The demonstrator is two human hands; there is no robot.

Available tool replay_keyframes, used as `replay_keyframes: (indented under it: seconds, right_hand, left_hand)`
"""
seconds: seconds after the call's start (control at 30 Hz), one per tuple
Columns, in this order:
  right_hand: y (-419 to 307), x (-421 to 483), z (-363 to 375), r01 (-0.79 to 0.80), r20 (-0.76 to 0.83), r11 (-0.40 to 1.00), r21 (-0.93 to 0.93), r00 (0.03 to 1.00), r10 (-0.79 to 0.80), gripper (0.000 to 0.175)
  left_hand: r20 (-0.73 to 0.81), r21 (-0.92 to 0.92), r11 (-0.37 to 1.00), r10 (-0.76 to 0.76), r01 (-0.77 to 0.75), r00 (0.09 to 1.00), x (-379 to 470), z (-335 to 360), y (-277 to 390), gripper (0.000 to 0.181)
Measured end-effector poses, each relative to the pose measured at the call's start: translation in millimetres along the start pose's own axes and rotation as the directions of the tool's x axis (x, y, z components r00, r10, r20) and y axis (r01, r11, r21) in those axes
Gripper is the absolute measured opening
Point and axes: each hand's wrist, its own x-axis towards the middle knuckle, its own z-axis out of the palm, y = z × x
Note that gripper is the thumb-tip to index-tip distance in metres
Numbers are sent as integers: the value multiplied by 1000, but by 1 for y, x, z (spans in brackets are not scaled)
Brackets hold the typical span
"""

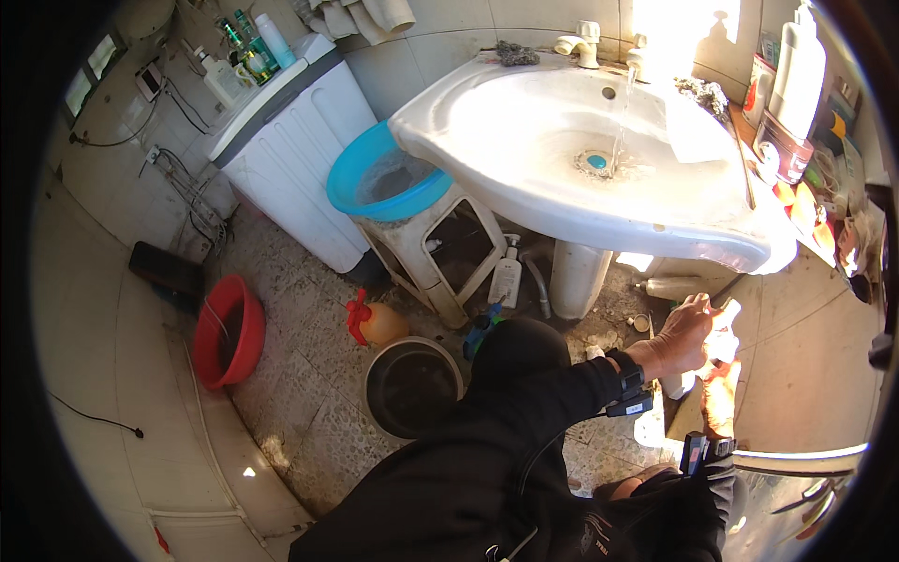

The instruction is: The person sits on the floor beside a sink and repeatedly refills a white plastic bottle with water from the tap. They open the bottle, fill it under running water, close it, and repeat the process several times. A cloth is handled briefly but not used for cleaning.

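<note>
My left hand is bent over a small white cloth-like thing, its fingers closed on the near side. Just below, my right hand reaches up and grips the lower end of the same thing. Strong sunlight bleaches it, so its exact kind and the right fingertips are hard to make out. Both hands are close together, to the right of the sink pedestal and beneath the right end of the white washbasin. Water runs from the right-hand tap into the basin.
A blue basin of cloudy water rests on a plastic stool. On the floor are a dark round basin, an orange pressure sprayer, a red basin and a pump bottle. A twin-tub washing machine stands behind.
</note>
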Motion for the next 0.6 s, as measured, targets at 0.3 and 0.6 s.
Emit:
replay_keyframes:
  seconds: [0.3,0.6]
  right_hand:
    - [-19,7,12,94,216,937,336,961,-174,46]
    - [-25,6,29,-16,9,967,255,1000,14,43]
  left_hand:
    - [-279,-260,941,-290,219,916,-1,-26,-30,37]
    - [-43,-473,850,-287,234,957,-13,-26,-32,38]
